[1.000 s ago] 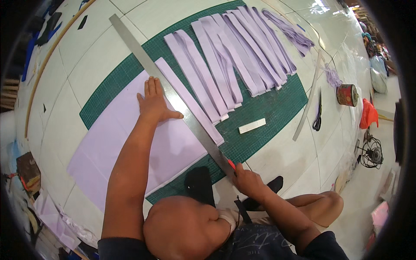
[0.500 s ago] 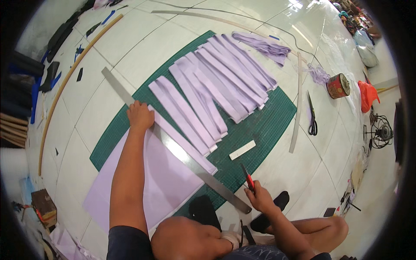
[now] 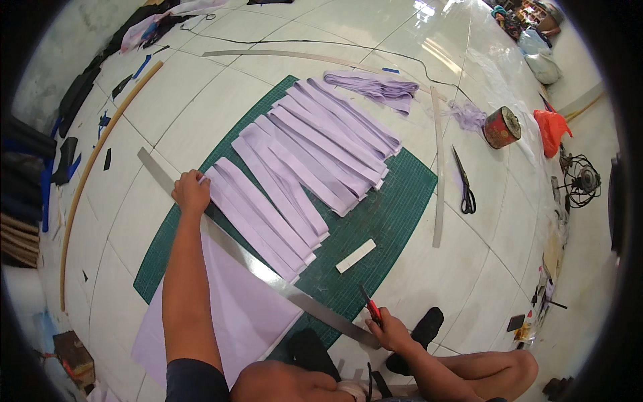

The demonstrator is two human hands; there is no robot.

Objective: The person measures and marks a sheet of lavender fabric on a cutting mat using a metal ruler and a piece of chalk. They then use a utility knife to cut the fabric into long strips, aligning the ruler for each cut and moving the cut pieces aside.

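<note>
Lilac fabric strips lie side by side on a green cutting mat. My left hand is closed at the far end of the nearest lilac strip, its fingers pinching the cloth. Beside that strip, a long metal ruler runs diagonally over the edge of a larger lilac fabric sheet. In my right hand is a red utility knife, blade pointing away from me, held above the ruler's near end. A short white bar rests on the mat.
Black-handled scissors, a thin metal strip and a red tin are on the tiled floor at right. Bunched lilac strips lie beyond the mat. A long wooden stick curves along the left; a cable crosses behind.
My left hand has shifted the nearest strip away from the ruler, up against the other strips. My right hand still holds the knife near the ruler's end. The whole view has shifted slightly.
</note>
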